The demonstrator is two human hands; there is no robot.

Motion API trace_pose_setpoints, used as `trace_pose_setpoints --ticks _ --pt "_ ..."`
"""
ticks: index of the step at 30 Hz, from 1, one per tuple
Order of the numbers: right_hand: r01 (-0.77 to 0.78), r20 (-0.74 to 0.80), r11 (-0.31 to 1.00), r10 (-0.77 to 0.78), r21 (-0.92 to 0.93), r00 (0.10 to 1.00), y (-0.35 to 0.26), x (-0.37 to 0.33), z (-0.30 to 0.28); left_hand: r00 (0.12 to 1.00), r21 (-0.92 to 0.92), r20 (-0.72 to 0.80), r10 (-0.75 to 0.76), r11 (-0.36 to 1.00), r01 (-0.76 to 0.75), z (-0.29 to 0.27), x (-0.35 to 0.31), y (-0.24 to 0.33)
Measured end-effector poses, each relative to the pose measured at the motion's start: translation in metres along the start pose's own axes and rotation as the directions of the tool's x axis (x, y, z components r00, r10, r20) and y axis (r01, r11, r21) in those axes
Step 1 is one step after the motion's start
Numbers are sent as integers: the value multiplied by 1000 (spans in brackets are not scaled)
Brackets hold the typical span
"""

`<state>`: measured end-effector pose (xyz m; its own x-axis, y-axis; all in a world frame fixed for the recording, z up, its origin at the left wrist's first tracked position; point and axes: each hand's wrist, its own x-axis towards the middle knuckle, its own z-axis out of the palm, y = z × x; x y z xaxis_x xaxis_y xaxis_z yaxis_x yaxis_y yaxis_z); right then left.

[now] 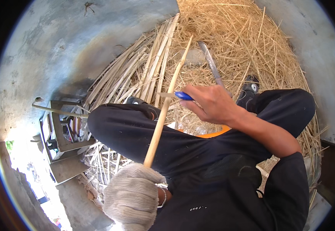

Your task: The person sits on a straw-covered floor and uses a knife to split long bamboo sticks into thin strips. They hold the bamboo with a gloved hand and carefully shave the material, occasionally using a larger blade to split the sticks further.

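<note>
My left hand [132, 196], in a pale knitted glove, is closed around the lower end of a long peeled wooden stick [160, 125]. The stick slants up and away, bending slightly toward its thin far tip. Bare, my right hand [213, 104] grips the blue handle of a small knife [183, 96]. Its short blade points left and lies across the stick about midway along; whether it bites into the wood I cannot tell. Beyond my right hand a long machete-like blade [210, 61] rests on the straw, its handle end partly hidden by that hand.
Split wooden strips [152, 65] are piled at the far left. Loose straw and shavings [229, 34] cover the floor ahead. A wooden frame-like stool [65, 131] stands left of my bent knee. An orange curved rim [213, 134] shows between my legs. Grey walls [71, 46] close in both sides.
</note>
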<state>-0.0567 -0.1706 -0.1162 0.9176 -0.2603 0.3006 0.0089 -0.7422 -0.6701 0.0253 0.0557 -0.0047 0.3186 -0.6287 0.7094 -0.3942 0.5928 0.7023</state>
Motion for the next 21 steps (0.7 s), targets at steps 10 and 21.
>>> trace_pose_setpoints --ticks 10,21 --pt "-31 -220 988 65 154 973 -15 -10 -30 663 87 747 -48 996 -26 -6 16 2" --pt "-138 -273 978 177 155 946 -10 -10 -45 569 -215 808 154 976 42 22 42 -10"
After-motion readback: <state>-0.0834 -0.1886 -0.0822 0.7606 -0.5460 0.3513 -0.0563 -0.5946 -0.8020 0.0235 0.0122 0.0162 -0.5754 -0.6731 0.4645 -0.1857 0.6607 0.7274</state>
